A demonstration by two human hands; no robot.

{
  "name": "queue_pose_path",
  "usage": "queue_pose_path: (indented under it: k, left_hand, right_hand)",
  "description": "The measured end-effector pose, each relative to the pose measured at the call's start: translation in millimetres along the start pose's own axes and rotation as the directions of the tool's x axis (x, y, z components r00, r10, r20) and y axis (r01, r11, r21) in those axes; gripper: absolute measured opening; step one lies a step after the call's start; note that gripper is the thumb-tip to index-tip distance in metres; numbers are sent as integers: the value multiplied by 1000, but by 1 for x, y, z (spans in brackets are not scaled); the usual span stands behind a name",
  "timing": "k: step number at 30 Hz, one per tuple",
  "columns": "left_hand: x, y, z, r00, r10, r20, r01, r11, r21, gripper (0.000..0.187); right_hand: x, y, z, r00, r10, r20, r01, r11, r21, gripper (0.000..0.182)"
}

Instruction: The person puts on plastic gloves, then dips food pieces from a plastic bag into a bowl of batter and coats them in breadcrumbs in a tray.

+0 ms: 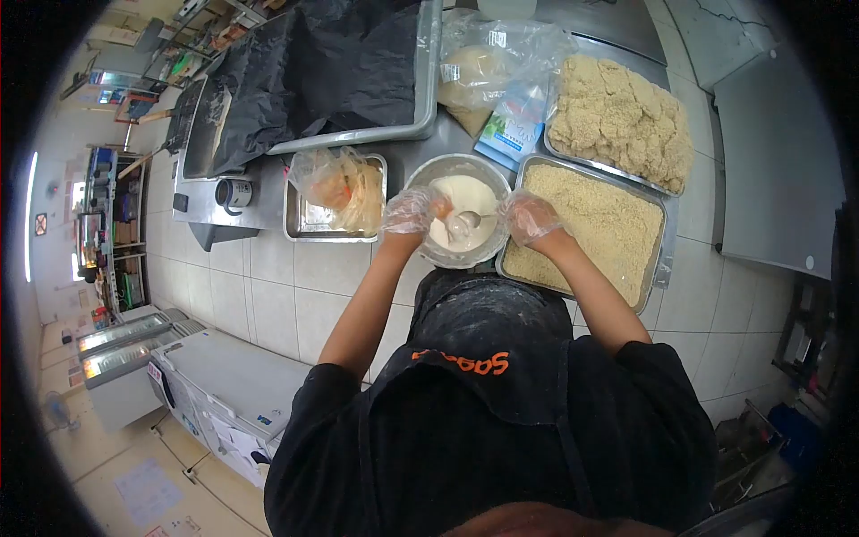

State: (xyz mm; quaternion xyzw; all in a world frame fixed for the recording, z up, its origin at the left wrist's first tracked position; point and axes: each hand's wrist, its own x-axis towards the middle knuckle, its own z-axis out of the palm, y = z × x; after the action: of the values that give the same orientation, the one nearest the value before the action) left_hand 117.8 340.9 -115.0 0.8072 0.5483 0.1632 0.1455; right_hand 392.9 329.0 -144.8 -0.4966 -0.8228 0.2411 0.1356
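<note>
A metal bowl [436,170] of thin white batter [463,190] stands at the table's near edge, in front of my apron. A rounded, shiny, spoon-like thing [465,220] lies partly sunk in the batter. My left hand [410,213], in a clear plastic glove, comes over the bowl's left rim with its fingers drawn together; an orange-brown patch shows at the fingertips, and I cannot tell what they hold. At the right rim is my gloved right hand [531,218], its fingers curled against the bowl. Beside it lies a tray of pale yellow crumbs [599,224].
Left of the bowl, a metal tray [309,224] holds a plastic bag [338,183]. Behind stand a large grey tub [428,72] under black plastic, clear bags [479,76], a blue-white packet [514,125] and a heaped crumb tray [622,116]. A dark mug [233,193] sits far left.
</note>
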Motion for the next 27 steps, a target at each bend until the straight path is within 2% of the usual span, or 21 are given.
queue_pose_path:
  k: [1, 2, 3, 4, 5, 7, 8, 10, 11, 13, 14, 16, 21, 24, 26, 27]
  left_hand:
    - [-5, -1, 9, 1000, -3, 0, 3, 1000, 0, 21]
    - [-12, 7, 14, 989, -100, 109, 98, 995, 29, 22]
    - [-18, 12, 19, 956, -199, 213, 188, 980, 68, 24]
    - [-34, -12, 55, 983, -65, 173, 61, 998, 27, 29]
    - [-42, -14, 67, 983, -66, 171, 62, 998, 28, 29]
    - [-51, -4, 82, 992, -91, 90, 92, 996, -7, 33]
    - [-48, 6, 76, 963, -182, 199, 185, 983, 0, 36]
    - [-42, 27, 53, 967, -170, 192, 177, 984, -22, 38]
    - [-38, 33, 47, 970, -161, 183, 171, 984, -44, 40]
    - [-31, 29, 46, 960, -202, 196, 207, 978, -6, 42]
    - [-30, 25, 46, 943, -251, 219, 251, 968, 30, 45]
    - [-25, 18, 46, 938, -274, 211, 268, 962, 58, 47]
    - [-13, 13, 36, 930, -316, 186, 302, 948, 102, 52]
    - [0, 38, -2, 891, -367, 268, 337, 929, 154, 53]
    - [13, 59, -34, 802, -480, 355, 468, 875, 126, 54]
    - [16, 57, -36, 803, -474, 362, 461, 878, 127, 54]
  right_hand:
    - [-3, -1, -1, 996, 87, 14, -88, 990, 107, 19]
    - [-4, -3, -1, 996, 84, 17, -85, 991, 107, 19]
    - [-4, -5, -2, 982, 160, 101, -169, 982, 89, 20]
    - [-3, -7, -2, 955, 235, 180, -249, 966, 65, 22]
    - [-5, -11, -2, 956, 233, 180, -247, 967, 65, 22]
    - [-9, -18, -2, 941, 307, 145, -328, 932, 152, 24]
    - [-13, -18, -1, 941, 308, 142, -328, 932, 153, 24]
    - [-19, -17, 3, 944, 320, 77, -327, 882, 338, 25]
    - [-22, -17, 7, 945, 319, 70, -323, 885, 336, 25]
    - [-26, -17, 16, 950, 291, -112, -226, 891, 395, 27]
    - [-27, -17, 16, 950, 288, -118, -222, 893, 392, 27]
    - [-29, -17, 17, 967, 203, -157, -165, 960, 224, 26]
    - [-30, -33, -20, 974, 196, -111, -172, 965, 195, 22]
    - [-36, -28, -34, 980, 184, -72, -171, 972, 163, 23]
    - [-38, -25, -39, 984, 167, -60, -158, 979, 129, 24]
    - [-38, -26, -43, 977, 210, 37, -212, 973, 86, 25]
